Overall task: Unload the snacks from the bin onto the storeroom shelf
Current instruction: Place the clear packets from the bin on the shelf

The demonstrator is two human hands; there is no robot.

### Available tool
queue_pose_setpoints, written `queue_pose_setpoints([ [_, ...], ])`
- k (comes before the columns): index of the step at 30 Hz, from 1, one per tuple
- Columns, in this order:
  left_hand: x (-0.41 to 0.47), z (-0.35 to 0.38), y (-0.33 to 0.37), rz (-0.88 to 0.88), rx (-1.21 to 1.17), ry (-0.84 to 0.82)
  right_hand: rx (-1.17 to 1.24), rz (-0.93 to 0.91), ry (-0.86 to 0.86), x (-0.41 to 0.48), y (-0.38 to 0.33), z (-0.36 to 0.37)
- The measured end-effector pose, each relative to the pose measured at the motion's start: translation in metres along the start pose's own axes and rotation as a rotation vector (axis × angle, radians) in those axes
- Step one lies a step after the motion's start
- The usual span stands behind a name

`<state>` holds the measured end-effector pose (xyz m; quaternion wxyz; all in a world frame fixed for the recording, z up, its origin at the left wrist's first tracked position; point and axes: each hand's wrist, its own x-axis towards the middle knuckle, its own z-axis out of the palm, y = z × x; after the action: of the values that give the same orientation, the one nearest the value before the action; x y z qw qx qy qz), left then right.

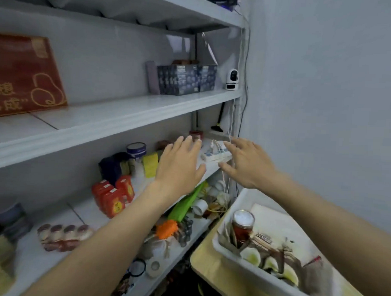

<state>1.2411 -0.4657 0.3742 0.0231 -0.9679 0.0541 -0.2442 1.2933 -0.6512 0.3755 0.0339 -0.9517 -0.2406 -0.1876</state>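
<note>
The white bin (pixel 225 245) sits at the lower right on a light wooden table (pixel 210 274). Inside it are a jar with a silver lid (pixel 242 226) and several snack packets (pixel 275 252). My left hand (pixel 180 165) is stretched flat over the middle shelf (pixel 88 210), fingers apart, holding nothing. My right hand (pixel 247 163) reaches toward the shelf's right end, fingers spread beside a white power strip (pixel 215 153) with cables. It grips nothing. Red snack boxes (pixel 112 196) and a pack of small bottles (pixel 64 236) stand on this shelf.
A yellow box (pixel 150 165), a round tub (pixel 136 151) and a dark bag (pixel 110 167) stand at the shelf's back. The upper shelf carries dark boxes (pixel 186 80), a small white camera (pixel 232 79) and a red gift box (pixel 22 75). Clutter fills the lower shelf (pixel 181 216). The wall (pixel 325 86) is on the right.
</note>
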Motion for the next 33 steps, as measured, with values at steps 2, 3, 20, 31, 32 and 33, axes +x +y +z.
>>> queue_pose_setpoints([
  [2, 0.015, 0.016, 0.031, 0.019, -0.03, -0.015, 0.004, 0.04, -0.025, -0.012, 0.03, 0.008],
  [3, 0.022, 0.025, 0.046, 0.03, -0.043, -0.022, 0.004, 0.06, -0.039, -0.018, 0.045, 0.012],
  [20, 0.066, 0.184, 0.186, 0.407, -0.155, -0.259, 0.092, 0.431, -0.268, -0.078, 0.176, 0.111],
  [31, 0.077, 0.261, 0.196, 0.601, -0.204, -0.383, 0.147, 0.677, -0.397, -0.102, 0.197, 0.171],
  [32, 0.077, 0.266, 0.197, 0.613, -0.206, -0.394, 0.156, 0.697, -0.404, -0.105, 0.2, 0.174],
  [33, 0.077, 0.269, 0.199, 0.623, -0.213, -0.407, 0.162, 0.716, -0.41, -0.107, 0.203, 0.178],
])
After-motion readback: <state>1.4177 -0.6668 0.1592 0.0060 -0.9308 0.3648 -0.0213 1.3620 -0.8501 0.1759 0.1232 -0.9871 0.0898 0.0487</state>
